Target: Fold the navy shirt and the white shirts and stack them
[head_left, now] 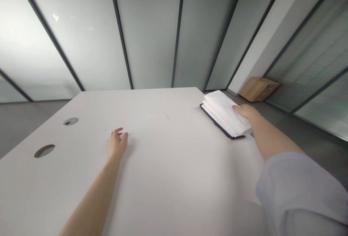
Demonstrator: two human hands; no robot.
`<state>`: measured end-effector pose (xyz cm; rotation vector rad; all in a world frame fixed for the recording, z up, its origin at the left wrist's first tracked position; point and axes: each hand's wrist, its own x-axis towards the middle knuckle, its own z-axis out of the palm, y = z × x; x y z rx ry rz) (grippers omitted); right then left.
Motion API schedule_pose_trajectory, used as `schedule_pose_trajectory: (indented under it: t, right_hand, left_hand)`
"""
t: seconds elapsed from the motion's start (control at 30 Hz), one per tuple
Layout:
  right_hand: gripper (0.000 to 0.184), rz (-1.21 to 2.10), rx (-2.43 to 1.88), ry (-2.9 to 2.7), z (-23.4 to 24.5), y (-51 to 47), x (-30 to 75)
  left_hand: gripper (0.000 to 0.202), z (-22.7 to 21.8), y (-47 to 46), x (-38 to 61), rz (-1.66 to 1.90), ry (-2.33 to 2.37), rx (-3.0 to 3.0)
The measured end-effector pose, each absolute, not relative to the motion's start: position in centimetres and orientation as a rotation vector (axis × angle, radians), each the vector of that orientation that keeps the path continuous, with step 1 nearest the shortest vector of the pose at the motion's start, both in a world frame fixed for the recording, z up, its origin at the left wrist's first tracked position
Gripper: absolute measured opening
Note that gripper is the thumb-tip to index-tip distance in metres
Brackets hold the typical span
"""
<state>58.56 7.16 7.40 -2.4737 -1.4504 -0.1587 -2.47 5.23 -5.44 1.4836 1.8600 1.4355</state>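
At the table's right edge lies a stack of folded white cloth [227, 112] with several layers. A dark navy folded piece [221, 129] shows beneath it along the near left side. My right hand [246, 112] grips the stack's right side, thumb on top and the other fingers mostly hidden. Over the left half of the white table [163, 163], my left hand [119, 141] holds nothing; its fingers are apart and loosely curved. Whether it touches the tabletop I cannot tell.
Two round holes, one nearer [45, 151] and one farther [70, 121], sit at the table's left. A wooden cabinet [258, 89] stands on the grey floor at the back right. Frosted glass panels [152, 33] rise beyond the table.
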Motion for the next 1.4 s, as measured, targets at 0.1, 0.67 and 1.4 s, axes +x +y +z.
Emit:
schedule_pose_trajectory:
  t: [0.1, 0.67, 1.4]
  right_hand:
    - [0.051, -0.015, -2.686, -1.352, 8.0, 7.0, 57.9]
    - [0.035, -0.547, -1.886, -1.708, 6.9, 6.7, 42.2]
    - [0.094, 0.195, -2.119, -2.394, -4.4, 5.5, 29.6]
  left_hand:
    - [0.031, -5.5, 5.3, -2.5, 1.406, 1.865, 1.501]
    - [0.038, -4.3, 5.0, -1.0, 0.891, 2.047, 1.826]
    - [0.094, -3.6, 5.5, 1.2, -0.076, 1.997, 2.278]
